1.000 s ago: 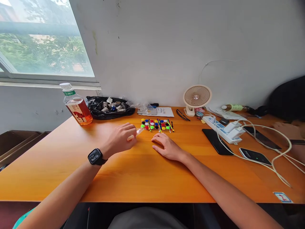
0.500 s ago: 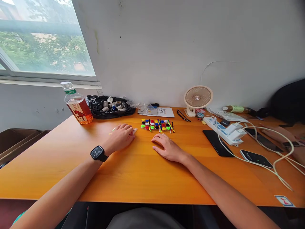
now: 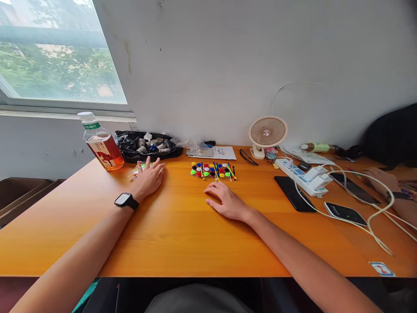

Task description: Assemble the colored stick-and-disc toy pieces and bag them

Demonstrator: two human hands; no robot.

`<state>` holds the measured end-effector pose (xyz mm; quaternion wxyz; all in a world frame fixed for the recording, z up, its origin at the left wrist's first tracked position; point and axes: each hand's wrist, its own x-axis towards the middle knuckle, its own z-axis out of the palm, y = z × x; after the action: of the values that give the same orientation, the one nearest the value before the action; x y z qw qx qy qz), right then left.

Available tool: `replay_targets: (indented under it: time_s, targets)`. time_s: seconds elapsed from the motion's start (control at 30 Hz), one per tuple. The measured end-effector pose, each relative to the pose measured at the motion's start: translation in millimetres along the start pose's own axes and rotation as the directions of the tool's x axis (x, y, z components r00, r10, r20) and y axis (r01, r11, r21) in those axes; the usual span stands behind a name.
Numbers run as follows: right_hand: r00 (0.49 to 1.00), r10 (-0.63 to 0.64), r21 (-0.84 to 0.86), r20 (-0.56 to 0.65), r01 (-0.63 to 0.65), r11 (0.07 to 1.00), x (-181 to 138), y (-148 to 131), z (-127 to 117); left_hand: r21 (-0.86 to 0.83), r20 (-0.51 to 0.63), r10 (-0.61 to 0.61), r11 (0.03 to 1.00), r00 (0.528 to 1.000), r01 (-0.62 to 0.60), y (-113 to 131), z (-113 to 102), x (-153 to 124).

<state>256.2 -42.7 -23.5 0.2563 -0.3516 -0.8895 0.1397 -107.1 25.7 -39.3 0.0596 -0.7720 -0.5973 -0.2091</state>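
Observation:
My left hand [image 3: 147, 179], with a black watch on the wrist, lies palm down with its fingers spread. Under and beside its fingers shows a small clear plastic packet [image 3: 134, 171] with bits of green; most of it is hidden. My right hand [image 3: 226, 202] rests on the table, fingers slightly bent and apart, holding nothing. Just beyond it lies a flat group of colourful round discs [image 3: 198, 169] in red, blue, white, yellow, black and green. Thin coloured sticks [image 3: 216, 172] lie across them in several bunches.
At the left stand a tea bottle [image 3: 104, 150] and a black plastic bag [image 3: 127, 145] of rolls. A fan [image 3: 267, 132], glasses [image 3: 248, 157], power strip [image 3: 301, 178], black tablet-like slab [image 3: 293, 193], phone [image 3: 345, 213] and loose cables occupy the right. Another person's hand [image 3: 379, 180] is at far right.
My left hand has moved left, towards the bottle, and its fingers have spread out. The clear packet has shifted left with it. My right hand has stayed nearly still.

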Motion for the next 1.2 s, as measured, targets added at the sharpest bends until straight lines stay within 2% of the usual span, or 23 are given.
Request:
replay_targets:
  time_s: [0.1,0.2,0.27,0.4,0.53,0.63,0.8,0.9,1.03,1.2]
  targets:
    - [0.999,0.035,-0.042,-0.029,-0.037,0.998,1,-1,7,-0.098,-0.044,0.067,0.993,0.997,-0.071,19,1,-1]
    - [0.997,0.051,-0.115,-0.05,-0.057,0.992,3,-5,14,-0.241,0.054,0.254,0.942,0.966,-0.234,41,4,-1]
    - [0.998,0.045,-0.159,-0.053,-0.052,0.986,6,-7,17,-0.292,0.062,0.337,0.906,0.94,-0.305,52,5,1]
    - [0.998,0.031,-0.21,-0.061,-0.044,0.977,15,-8,20,-0.31,0.026,0.439,0.858,0.898,-0.41,68,3,9]
    - [0.996,0.045,-0.219,-0.078,-0.062,0.974,24,-7,21,-0.318,0.044,0.506,0.825,0.862,-0.468,81,0,19]
    - [0.995,0.054,-0.219,-0.088,-0.072,0.973,26,-5,22,-0.342,0.058,0.528,0.808,0.847,-0.48,85,0,21]
    - [0.996,0.059,-0.212,-0.064,-0.072,0.975,24,-3,21,-0.349,0.041,0.497,0.82,0.867,-0.454,83,2,17]
    - [0.998,0.055,-0.212,-0.035,-0.061,0.975,22,-3,18,-0.353,0.041,0.503,0.815,0.863,-0.459,82,1,14]
    - [0.999,0.039,-0.205,-0.019,-0.042,0.978,19,-4,16,-0.332,0.095,0.533,0.813,0.841,-0.478,87,-4,13]
    - [1.0,-0.01,-0.156,-0.016,0.007,0.988,18,-5,13,-0.301,0.134,0.53,0.827,0.837,-0.475,91,-4,13]
